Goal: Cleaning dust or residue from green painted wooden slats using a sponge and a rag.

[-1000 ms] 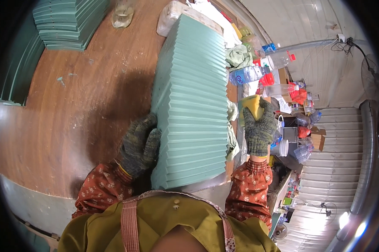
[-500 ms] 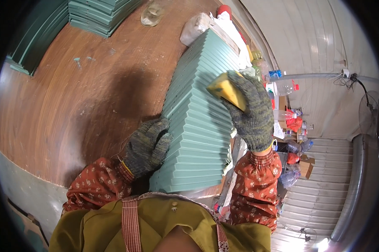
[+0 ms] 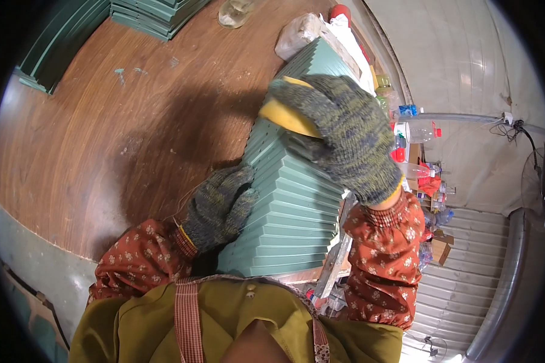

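Sponge on the stepped green stack
Right hand (image 3: pixel 345 136) clamps the yellow sponge (image 3: pixel 287 115), now farther up the green panel stack (image 3: pixel 290 206), whose long axis runs away along the table's (image 3: pixel 103 133) right edge; left hand (image 3: pixel 218 206), fingers curled, braces its side.

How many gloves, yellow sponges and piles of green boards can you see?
Knitted gloves: 2, on the left hand and the right hand
Yellow sponge: 1
Piles of green boards: 2, near pile, far pile
Total: 5

A brown wooden table (image 3: pixel 91 133) bears stacked green boards (image 3: pixel 290 206), another green stack (image 3: pixel 157 12) and a jar (image 3: pixel 236 11).
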### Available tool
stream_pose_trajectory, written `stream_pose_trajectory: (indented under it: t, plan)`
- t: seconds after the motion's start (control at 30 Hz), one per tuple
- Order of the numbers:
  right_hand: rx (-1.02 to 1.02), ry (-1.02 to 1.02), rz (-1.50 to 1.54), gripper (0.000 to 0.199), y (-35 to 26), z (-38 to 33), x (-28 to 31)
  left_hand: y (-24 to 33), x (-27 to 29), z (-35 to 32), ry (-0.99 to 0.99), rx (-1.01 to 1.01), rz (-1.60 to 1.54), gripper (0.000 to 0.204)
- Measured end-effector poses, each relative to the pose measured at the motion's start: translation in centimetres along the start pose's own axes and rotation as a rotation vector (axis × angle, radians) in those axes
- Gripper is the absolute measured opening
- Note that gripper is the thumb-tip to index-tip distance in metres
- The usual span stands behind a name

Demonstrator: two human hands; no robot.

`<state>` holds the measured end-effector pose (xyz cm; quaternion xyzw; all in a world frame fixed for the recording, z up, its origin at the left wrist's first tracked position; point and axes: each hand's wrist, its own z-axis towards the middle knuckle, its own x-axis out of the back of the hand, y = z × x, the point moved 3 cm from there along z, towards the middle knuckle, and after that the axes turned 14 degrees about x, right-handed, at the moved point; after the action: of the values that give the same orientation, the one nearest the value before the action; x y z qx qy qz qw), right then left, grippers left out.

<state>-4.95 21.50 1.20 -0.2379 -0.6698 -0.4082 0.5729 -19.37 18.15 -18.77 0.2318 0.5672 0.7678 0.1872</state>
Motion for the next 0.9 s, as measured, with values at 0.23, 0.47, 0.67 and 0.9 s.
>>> stream_pose_trajectory:
  t: [0.23, 0.47, 0.67, 0.9]
  plan:
    - [-0.075, -0.085, 0.148, 0.062, -3.1, -1.2, -0.5, 0.3, 0.1, 0.7, -0.111, 0.149, -0.064, 0.036]
    - [-0.224, 0.006, 0.244, 0.061, -1.6, -4.2, 1.8, 0.5, 0.0, 0.1, -0.008, 0.044, -0.051, 0.033]
    - [-0.057, -0.053, 0.164, 0.063, -3.5, -2.1, 0.0, 0.0, -0.3, 0.5, -0.004, 0.029, -0.002, 0.033]
    - [0.012, -0.054, 0.157, 0.06, -2.7, -1.3, 1.7, -0.4, -0.6, 0.1, 0.03, 0.036, 0.064, 0.034]
